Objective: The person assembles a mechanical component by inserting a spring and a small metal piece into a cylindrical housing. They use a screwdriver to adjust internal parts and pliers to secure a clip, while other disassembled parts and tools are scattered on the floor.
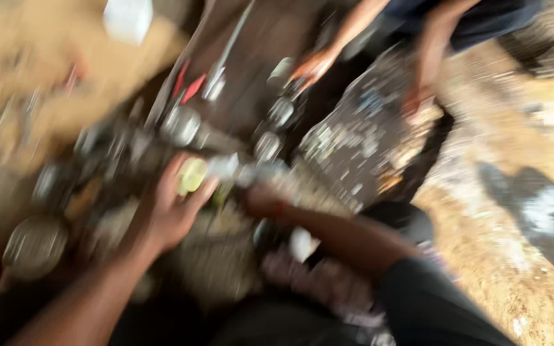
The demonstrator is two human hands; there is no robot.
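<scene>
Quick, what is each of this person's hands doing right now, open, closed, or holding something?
Left hand: open, fingers spread by a yellow-green object; too blurred to tell if it grips it.
Right hand: too blurred to tell.

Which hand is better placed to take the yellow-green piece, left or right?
Left, probably. The left hand already has its fingers spread right by the yellow-green piece, seemingly touching it. The right hand sits further over, closed near blurred metal parts. Motion blur hides the exact grip.

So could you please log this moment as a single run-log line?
left hand: at yellow-green object, grip blurred | right hand: among round metal parts, unclear | other person's hands opposite | view motion-blurred
</scene>
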